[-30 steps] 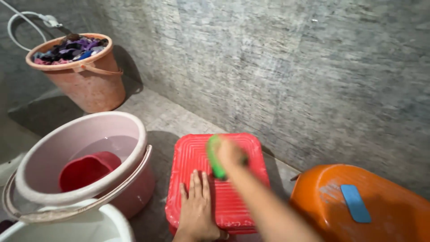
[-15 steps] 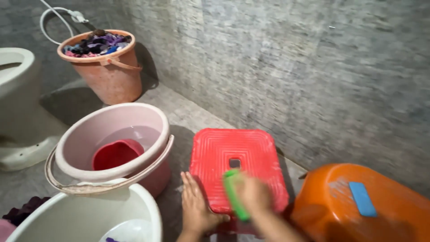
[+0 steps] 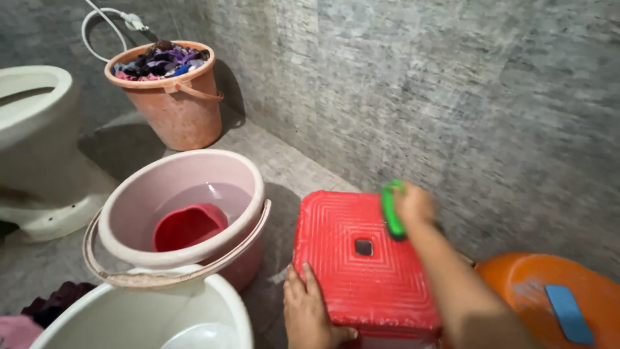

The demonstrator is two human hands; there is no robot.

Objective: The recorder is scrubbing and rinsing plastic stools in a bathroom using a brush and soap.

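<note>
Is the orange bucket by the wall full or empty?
Full: the orange bucket is heaped with dark and purple clothes that rise above its rim.

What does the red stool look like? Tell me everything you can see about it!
The red stool is square and looks like plastic, with rounded corners. Its flat top has raised square ridges, one inside another, around a small square hole in the middle. It stands upright on the grey floor, close to the grey wall, between the pink bucket and an orange tub. The left hand presses on its near left edge, and the right hand holds a green brush against its far right edge.
</note>
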